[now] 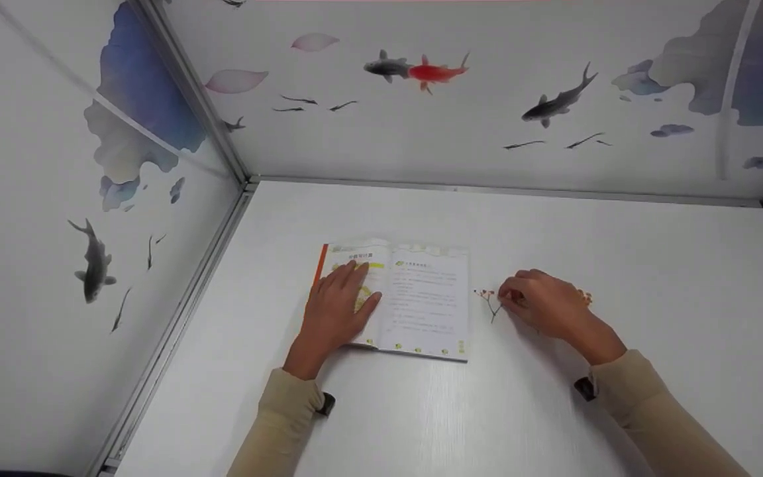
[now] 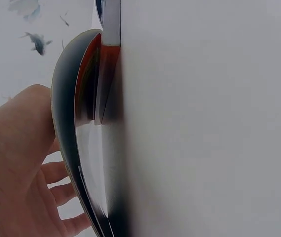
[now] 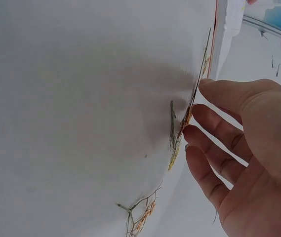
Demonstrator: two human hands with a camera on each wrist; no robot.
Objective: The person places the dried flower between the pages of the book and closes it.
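An open book with printed text and yellow decorations lies on the white table. My left hand rests on its left page with the fingers straight. In the left wrist view, the book's dark cover bows up beside the left hand. My right hand is right of the book, over dried flower sprigs. In the right wrist view, thumb and index fingertips of the right hand are right at a thin dark stem; I cannot tell whether they pinch it. A small sprig shows left of the right hand.
Another orange-flowered sprig shows behind the right hand, and in the right wrist view a branching sprig lies lower down. White panels with painted fish close off the table at the back and left. A metal rail runs along the left edge.
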